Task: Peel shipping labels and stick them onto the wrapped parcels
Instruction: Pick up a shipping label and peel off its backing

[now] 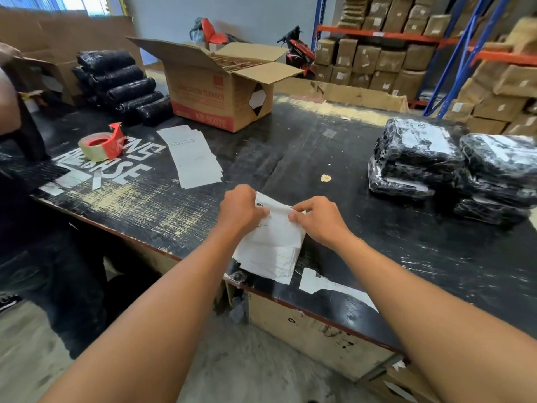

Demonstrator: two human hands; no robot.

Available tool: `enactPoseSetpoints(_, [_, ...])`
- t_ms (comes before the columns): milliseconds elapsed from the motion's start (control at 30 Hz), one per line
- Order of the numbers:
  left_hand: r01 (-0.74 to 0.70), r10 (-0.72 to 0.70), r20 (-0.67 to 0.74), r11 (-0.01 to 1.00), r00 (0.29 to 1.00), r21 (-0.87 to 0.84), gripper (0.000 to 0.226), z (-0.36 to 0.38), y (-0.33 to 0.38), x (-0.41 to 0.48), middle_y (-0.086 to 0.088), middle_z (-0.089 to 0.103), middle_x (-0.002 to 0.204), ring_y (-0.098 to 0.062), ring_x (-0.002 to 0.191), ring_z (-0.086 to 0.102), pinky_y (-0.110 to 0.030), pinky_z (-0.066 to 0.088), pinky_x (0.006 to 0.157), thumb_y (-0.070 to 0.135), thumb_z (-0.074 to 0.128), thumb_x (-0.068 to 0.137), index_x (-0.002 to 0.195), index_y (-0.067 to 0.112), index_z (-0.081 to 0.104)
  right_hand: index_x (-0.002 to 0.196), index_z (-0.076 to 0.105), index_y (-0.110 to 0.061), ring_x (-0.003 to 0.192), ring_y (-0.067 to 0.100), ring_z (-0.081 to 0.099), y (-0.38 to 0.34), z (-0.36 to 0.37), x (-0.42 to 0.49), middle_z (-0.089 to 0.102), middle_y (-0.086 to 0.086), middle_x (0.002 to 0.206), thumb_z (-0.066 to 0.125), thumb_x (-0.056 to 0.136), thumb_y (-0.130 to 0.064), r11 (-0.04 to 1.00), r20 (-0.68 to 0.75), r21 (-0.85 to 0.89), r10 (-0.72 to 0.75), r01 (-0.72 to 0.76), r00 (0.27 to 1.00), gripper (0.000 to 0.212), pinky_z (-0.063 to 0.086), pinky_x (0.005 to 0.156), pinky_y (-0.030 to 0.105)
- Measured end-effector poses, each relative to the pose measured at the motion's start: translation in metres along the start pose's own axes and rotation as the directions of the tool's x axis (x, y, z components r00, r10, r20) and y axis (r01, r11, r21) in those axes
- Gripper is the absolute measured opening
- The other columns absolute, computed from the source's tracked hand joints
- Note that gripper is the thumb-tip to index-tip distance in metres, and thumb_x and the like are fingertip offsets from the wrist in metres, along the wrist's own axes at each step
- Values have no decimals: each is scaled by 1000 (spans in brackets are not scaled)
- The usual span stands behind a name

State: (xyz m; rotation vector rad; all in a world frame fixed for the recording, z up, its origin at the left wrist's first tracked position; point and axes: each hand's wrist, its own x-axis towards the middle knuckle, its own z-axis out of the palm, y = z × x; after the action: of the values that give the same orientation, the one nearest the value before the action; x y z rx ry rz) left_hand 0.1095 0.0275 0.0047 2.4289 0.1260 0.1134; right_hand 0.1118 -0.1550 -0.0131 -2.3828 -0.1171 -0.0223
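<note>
A stack of white shipping labels (273, 245) lies at the near edge of the black table (406, 257). My left hand (239, 209) pinches the top label at its upper left. My right hand (318, 221) pinches its upper right corner, where the sheet curls up. Black wrapped parcels (453, 170), some bearing white labels, are stacked at the right of the table. More black wrapped parcels (122, 85) are piled at the far left.
An open cardboard box (215, 91) stands at the table's back. A tape roll in a red dispenser (101, 144) and loose label sheets (194, 155) lie to the left. Another person (17, 146) stands at the left edge. Shelves of boxes (392, 48) fill the right background.
</note>
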Motion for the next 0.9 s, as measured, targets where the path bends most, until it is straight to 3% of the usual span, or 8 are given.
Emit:
enactPoseSetpoints(67, [40, -42, -4, 970, 999, -239, 16, -2, 5, 4, -8, 74, 89, -25, 86, 70, -39, 57, 81, 20, 79, 80, 88, 9, 70, 105, 76, -25, 99, 13, 67, -3, -15, -1, 74, -5, 101, 71, 89, -26, 974, -8, 222, 54, -51, 998, 17, 55, 88, 35])
enactPoseSetpoints(133, [50, -38, 38, 906, 999, -421, 11, -4, 17, 6, -8, 75, 91, -24, 85, 72, -44, 60, 81, 16, 78, 82, 89, 10, 72, 115, 66, -22, 86, 13, 71, -8, -34, -5, 72, -1, 100, 73, 89, -25, 848, 26, 504, 175, -164, 984, 27, 60, 66, 30])
enactPoseSetpoints(200, [43, 0, 80, 842, 997, -538, 10, -3, 34, 5, -7, 75, 99, -24, 88, 73, -46, 61, 79, 12, 75, 85, 94, 9, 72, 114, 64, -11, 79, 16, 71, -10, -54, -9, 74, 4, 101, 74, 88, -33, 740, 92, 605, 301, -293, 949, 36, 57, 55, 28])
enactPoseSetpoints(300, [17, 75, 130, 808, 989, -589, 8, 5, 64, 2, -5, 73, 107, -21, 92, 73, -42, 61, 79, 11, 73, 87, 94, 10, 70, 97, 71, -11, 78, 19, 70, -1, -81, -16, 77, 4, 92, 76, 86, -34, 707, 117, 612, 361, -353, 925, 25, 57, 65, 32])
enactPoseSetpoints(500, [-64, 232, 190, 777, 954, -626, 5, 43, 122, -8, 0, 75, 87, -14, 79, 73, -32, 61, 70, 13, 73, 87, 83, 14, 71, 106, 72, -8, 82, 18, 74, 29, -142, -51, 78, 6, 96, 77, 84, -14, 658, -34, 710, 386, -249, 922, 23, 59, 64, 33])
enactPoseSetpoints(633, [-122, 347, 209, 728, 914, -675, 8, 64, 166, -29, 1, 67, 68, 3, 48, 59, -13, 46, 47, 7, 71, 89, 81, 5, 69, 102, 73, -8, 89, 27, 75, 52, -175, -79, 77, 11, 100, 78, 82, -12, 617, -85, 756, 423, -217, 902, 22, 61, 74, 45])
enactPoseSetpoints(800, [-60, 376, 369, 766, 850, -640, 23, 91, 206, -60, 2, 66, 61, -9, 57, 62, -19, 52, 50, 20, 68, 93, 83, -1, 69, 93, 74, -6, 92, 30, 74, 80, -216, -107, 75, 16, 105, 79, 80, -4, 595, -282, 800, 489, -79, 825, 14, 58, 86, 51])
enactPoseSetpoints(900, [-1, 376, 488, 793, 788, -610, 18, 106, 212, -72, -8, 73, 77, -8, 62, 64, -17, 49, 54, 16, 68, 92, 91, -1, 71, 93, 73, -4, 91, 27, 74, 91, -236, -121, 74, 15, 107, 77, 81, -1, 602, -346, 797, 509, -39, 788, 13, 59, 86, 48])
